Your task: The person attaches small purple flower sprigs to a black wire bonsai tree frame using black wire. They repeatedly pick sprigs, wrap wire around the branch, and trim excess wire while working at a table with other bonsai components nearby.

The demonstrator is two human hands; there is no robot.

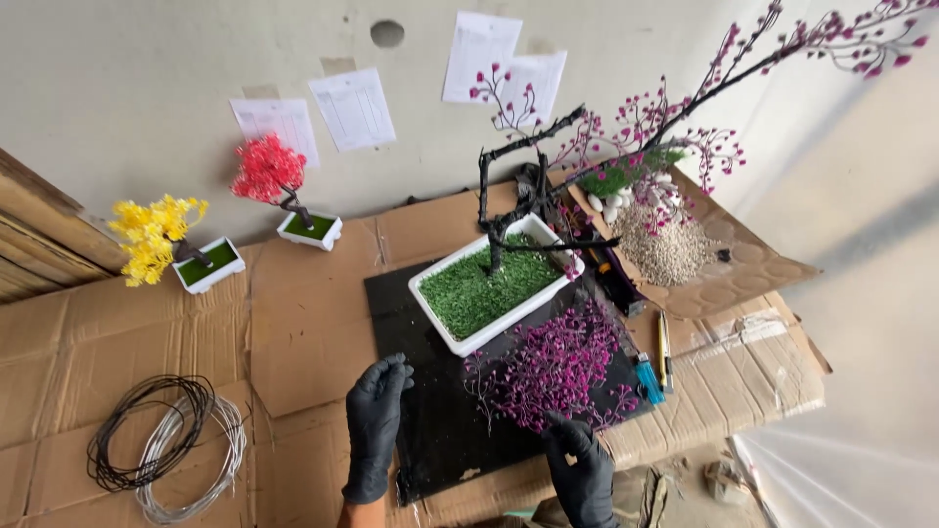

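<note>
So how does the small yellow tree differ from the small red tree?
The yellow tree has yellow blossoms; the red tree has red ones. The yellow tree stands further left and nearer the person; the red tree is closer to the wall. Both lean, stand in white pots with green turf, and are untouched by the hands.

Left hand [375, 422] gloved black, fingers curled, hovering; right hand [579, 469] gloved, fingers bent downward
</note>
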